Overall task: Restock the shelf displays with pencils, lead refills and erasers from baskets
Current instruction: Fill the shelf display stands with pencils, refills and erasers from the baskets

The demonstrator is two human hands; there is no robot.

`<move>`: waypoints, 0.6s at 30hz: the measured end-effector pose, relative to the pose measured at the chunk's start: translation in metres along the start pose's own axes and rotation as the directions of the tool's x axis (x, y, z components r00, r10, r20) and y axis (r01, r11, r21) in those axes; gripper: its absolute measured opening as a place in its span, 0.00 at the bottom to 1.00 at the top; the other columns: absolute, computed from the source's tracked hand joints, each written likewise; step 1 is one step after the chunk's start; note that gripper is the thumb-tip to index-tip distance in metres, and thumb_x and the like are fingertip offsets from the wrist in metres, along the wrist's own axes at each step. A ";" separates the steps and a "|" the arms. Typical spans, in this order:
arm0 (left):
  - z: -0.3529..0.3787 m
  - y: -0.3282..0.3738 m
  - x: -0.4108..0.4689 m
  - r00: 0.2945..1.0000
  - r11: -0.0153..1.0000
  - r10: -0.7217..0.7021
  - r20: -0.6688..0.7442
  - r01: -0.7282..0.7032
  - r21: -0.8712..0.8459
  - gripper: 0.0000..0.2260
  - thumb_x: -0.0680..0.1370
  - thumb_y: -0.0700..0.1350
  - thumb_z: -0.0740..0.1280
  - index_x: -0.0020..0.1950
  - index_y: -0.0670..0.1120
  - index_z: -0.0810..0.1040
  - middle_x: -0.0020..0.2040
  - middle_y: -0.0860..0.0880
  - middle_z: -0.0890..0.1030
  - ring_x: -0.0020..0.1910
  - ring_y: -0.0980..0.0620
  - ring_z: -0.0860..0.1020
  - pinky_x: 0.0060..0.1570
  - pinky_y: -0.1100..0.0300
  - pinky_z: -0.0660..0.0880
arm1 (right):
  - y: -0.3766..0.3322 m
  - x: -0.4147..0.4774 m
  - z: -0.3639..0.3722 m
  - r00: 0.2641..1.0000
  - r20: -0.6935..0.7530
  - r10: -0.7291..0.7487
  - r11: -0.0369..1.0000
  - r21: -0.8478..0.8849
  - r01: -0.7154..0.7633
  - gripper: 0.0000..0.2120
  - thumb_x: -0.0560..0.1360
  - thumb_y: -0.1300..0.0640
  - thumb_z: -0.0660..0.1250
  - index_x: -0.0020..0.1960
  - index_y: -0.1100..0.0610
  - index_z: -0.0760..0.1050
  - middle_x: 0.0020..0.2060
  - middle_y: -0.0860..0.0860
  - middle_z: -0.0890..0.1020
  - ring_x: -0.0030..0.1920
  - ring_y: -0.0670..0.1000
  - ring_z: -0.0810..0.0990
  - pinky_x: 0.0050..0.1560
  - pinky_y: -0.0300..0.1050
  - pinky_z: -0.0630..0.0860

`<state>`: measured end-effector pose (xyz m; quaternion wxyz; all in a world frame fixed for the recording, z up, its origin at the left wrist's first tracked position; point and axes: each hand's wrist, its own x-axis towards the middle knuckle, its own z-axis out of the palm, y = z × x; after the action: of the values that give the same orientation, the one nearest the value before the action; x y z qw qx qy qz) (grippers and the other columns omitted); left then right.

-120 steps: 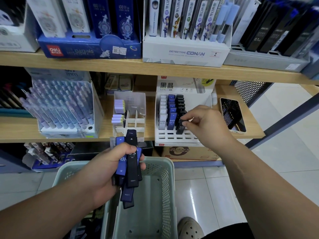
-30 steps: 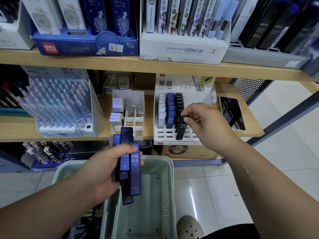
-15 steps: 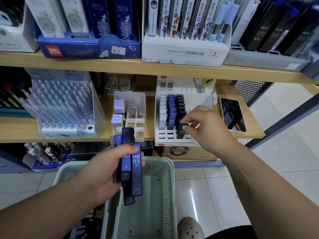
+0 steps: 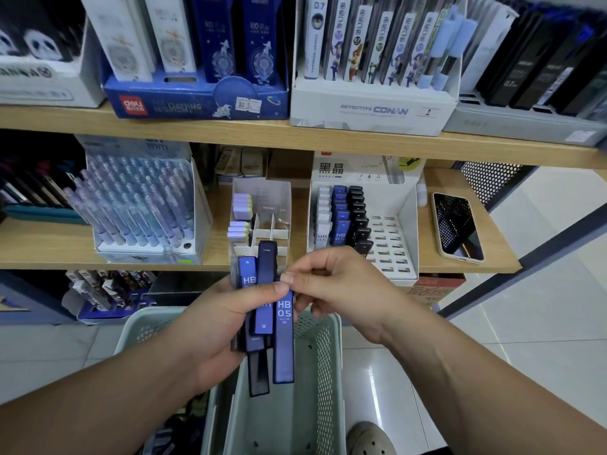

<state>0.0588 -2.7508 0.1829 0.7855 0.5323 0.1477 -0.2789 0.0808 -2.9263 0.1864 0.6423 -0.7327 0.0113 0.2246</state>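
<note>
Above the basket (image 4: pixel 323 356), just before the front edge of the middle shelf (image 4: pixel 49 251), a bundle of lead refill cases (image 4: pixel 265 290) is held upright in the left hand (image 4: pixel 210 326), with fingers and thumb curled round it. The right hand (image 4: pixel 338 290), which half a second ago was at the display rack (image 4: pixel 391 244) seating a black case (image 4: pixel 363 247), has been brought back to the bundle. Its thumb and forefinger are pressed together and appear to pinch the top end of the blue case (image 4: pixel 284 343) marked HB 0.5, though the contact is partly hidden by the left thumb. The black case is now seen standing at the front of the black column, near the shelf's front edge and apart from both hands. That placement is judged complete, and the next case is judged to be in the course of selection. Many slots on the rack's right side are seen unfilled and several cases are left in the bundle, so the restocking is judged well short of finished.
</note>
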 end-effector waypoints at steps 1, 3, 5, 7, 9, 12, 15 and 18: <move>-0.001 0.000 0.000 1.000 1.000 0.002 0.009 -0.002 0.009 0.14 0.71 0.39 0.71 0.56 0.41 0.84 0.52 0.37 0.84 0.46 0.44 0.84 0.40 0.57 0.81 | 0.000 0.000 0.001 1.000 0.013 0.002 1.000 0.012 -0.002 0.02 0.77 0.60 0.73 0.45 0.56 0.84 0.34 0.52 0.83 0.35 0.49 0.82 0.33 0.38 0.75; -0.001 0.000 -0.001 1.000 1.000 0.004 0.015 -0.004 0.018 0.12 0.70 0.38 0.71 0.53 0.43 0.85 0.51 0.38 0.85 0.46 0.45 0.85 0.40 0.56 0.81 | 0.000 0.000 0.001 0.999 0.040 -0.009 1.000 -0.007 0.009 0.03 0.77 0.61 0.72 0.45 0.56 0.83 0.34 0.52 0.84 0.36 0.49 0.83 0.34 0.38 0.76; -0.001 0.000 0.000 1.000 1.000 -0.002 0.016 0.002 0.009 0.13 0.71 0.38 0.71 0.55 0.43 0.84 0.53 0.39 0.85 0.50 0.44 0.85 0.45 0.53 0.81 | -0.002 0.000 -0.001 0.998 0.055 -0.013 0.999 -0.042 0.015 0.04 0.78 0.61 0.71 0.45 0.56 0.83 0.34 0.51 0.84 0.36 0.48 0.83 0.34 0.38 0.76; -0.001 0.000 0.000 1.000 1.000 -0.016 0.027 0.016 -0.019 0.15 0.73 0.37 0.70 0.59 0.41 0.82 0.55 0.38 0.84 0.55 0.40 0.84 0.53 0.48 0.79 | -0.007 0.000 -0.006 1.000 0.021 -0.012 0.999 -0.034 0.013 0.04 0.79 0.62 0.69 0.45 0.57 0.81 0.35 0.51 0.84 0.35 0.47 0.83 0.33 0.39 0.75; -0.001 0.000 0.001 1.000 0.999 -0.014 0.015 0.014 -0.036 0.14 0.72 0.37 0.70 0.57 0.40 0.83 0.54 0.40 0.85 0.53 0.40 0.84 0.51 0.49 0.79 | -0.013 0.001 -0.018 0.996 -0.081 -0.030 0.999 0.027 0.032 0.05 0.80 0.63 0.67 0.46 0.58 0.80 0.36 0.53 0.85 0.34 0.48 0.83 0.33 0.39 0.76; -0.003 0.001 0.001 0.997 1.000 -0.020 -0.070 0.018 -0.022 0.07 0.69 0.38 0.72 0.47 0.42 0.82 0.41 0.44 0.83 0.37 0.46 0.83 0.35 0.57 0.80 | -0.021 0.002 -0.044 0.938 -0.326 -0.121 0.987 0.063 0.150 0.05 0.79 0.67 0.67 0.48 0.61 0.80 0.35 0.54 0.86 0.33 0.49 0.83 0.32 0.39 0.79; -0.006 0.001 0.000 0.994 0.999 -0.046 -0.099 0.048 0.018 0.10 0.69 0.40 0.74 0.49 0.42 0.80 0.40 0.44 0.82 0.35 0.48 0.82 0.33 0.57 0.78 | -0.025 0.001 -0.067 0.823 -0.493 -0.282 0.959 -0.139 0.246 0.05 0.78 0.67 0.68 0.53 0.61 0.81 0.40 0.56 0.85 0.35 0.47 0.84 0.38 0.39 0.82; -0.009 0.000 -0.001 0.993 0.998 -0.043 -0.113 0.046 0.030 0.13 0.67 0.40 0.74 0.50 0.42 0.79 0.40 0.44 0.82 0.34 0.48 0.81 0.36 0.55 0.77 | -0.016 0.005 -0.078 0.737 -0.489 -0.467 0.854 -0.465 0.233 0.07 0.77 0.63 0.72 0.52 0.53 0.83 0.41 0.49 0.85 0.40 0.48 0.84 0.44 0.41 0.81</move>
<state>0.0581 -2.7425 0.1798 0.7608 0.5565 0.1988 -0.2684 0.1150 -2.9962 0.2056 0.4862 -0.8619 0.0247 -0.1418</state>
